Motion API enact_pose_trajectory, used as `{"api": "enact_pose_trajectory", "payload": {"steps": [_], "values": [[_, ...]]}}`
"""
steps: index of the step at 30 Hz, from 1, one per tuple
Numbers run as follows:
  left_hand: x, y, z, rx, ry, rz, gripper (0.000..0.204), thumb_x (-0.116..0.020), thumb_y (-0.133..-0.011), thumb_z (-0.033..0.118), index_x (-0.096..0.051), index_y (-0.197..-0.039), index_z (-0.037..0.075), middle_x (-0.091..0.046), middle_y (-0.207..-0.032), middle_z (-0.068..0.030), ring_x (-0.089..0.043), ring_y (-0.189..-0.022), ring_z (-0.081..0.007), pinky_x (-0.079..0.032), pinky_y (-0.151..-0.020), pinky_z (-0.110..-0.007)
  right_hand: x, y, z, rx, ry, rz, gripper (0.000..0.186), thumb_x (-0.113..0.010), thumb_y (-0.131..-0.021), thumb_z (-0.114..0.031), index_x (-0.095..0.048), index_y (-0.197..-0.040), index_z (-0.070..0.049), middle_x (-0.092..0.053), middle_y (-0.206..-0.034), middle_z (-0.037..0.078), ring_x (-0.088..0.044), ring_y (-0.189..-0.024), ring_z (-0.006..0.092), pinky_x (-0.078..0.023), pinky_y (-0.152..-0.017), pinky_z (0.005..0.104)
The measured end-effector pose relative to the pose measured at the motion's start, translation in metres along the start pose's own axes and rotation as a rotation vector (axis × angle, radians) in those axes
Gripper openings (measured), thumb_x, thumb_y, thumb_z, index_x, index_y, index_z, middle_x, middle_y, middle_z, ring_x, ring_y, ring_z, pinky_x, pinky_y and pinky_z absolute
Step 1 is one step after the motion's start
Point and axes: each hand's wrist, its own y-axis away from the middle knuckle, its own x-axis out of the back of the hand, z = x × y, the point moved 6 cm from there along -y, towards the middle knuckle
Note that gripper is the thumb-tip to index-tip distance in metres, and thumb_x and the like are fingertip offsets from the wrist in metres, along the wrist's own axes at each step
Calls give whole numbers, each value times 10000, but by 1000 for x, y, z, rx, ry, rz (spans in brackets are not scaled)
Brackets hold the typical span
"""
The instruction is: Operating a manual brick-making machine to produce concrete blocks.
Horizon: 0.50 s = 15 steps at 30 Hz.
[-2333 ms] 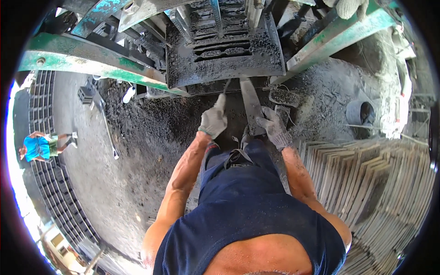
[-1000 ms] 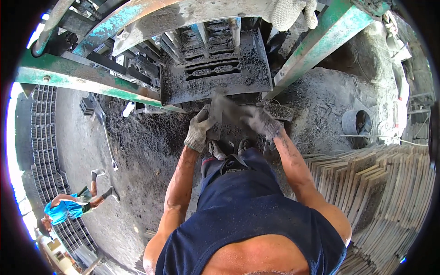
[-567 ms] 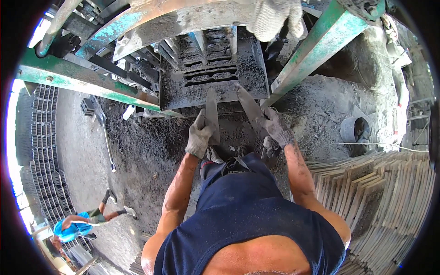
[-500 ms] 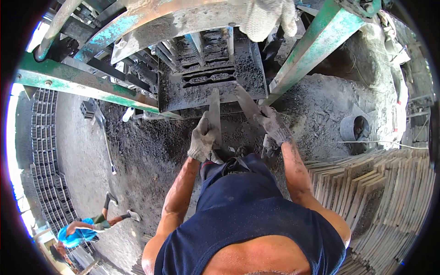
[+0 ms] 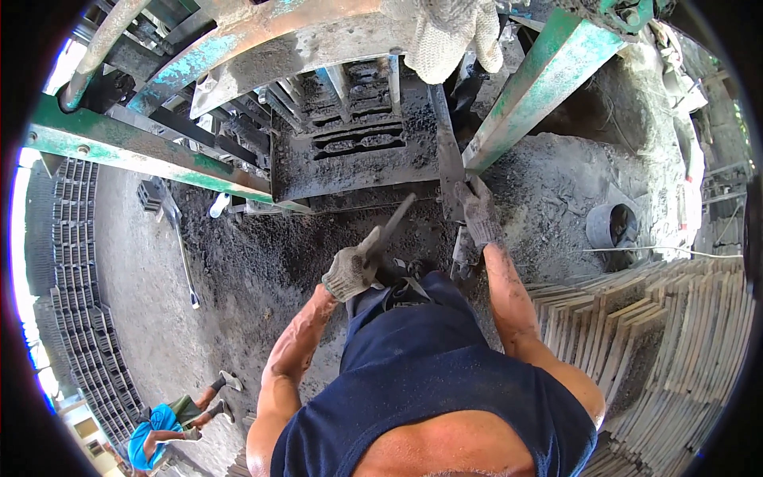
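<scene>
My gloved left hand (image 5: 350,273) is shut on a flat dark plank (image 5: 387,230) that slants up toward the block machine. My gloved right hand (image 5: 479,215) grips the near end of a second long plank (image 5: 447,155), which runs along the right edge of the grey mould tray (image 5: 302,171). A freshly pressed hollow block (image 5: 359,141) lies in the tray under the green steel frame (image 5: 151,155). Another person's white-gloved hand (image 5: 451,36) rests on the machine's top bar.
A stack of several flat wooden pallets (image 5: 660,334) fills the right side. Rows of finished blocks (image 5: 75,262) line the left. A person in blue (image 5: 163,421) bends at lower left. A shovel (image 5: 183,254) lies on dark sand; a round bucket (image 5: 612,226) sits at right.
Both hands worked the two planks in front of the machine. My left hand has drawn its plank back and lower; my right plank has slid up beside the tray. The distant person moved right.
</scene>
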Motion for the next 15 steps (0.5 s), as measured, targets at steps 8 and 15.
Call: {"api": "enact_pose_trajectory", "payload": {"steps": [8,15], "values": [[12,-60,30,-222,-303,343,642,-586,-814,66,-409,-1431,78,-652,-1047,-185,-655,-733,-335,-517,-638,-401,-47,37,-23,153,291,-215,344,-586,-857,-123,-600,-1171,18,-660,-1066,189,-624,-988,268,-470,-884,367],[45,-55,-42,241,114,471,616,-568,-884,130,-364,-1455,24,-650,-1085,-268,-701,-887,-326,-544,-744,-367,-23,42,6,69,25,-113,326,-600,-879,-113,-594,-1175,23,-669,-1091,166,-618,-986,239,-461,-906,380]]}}
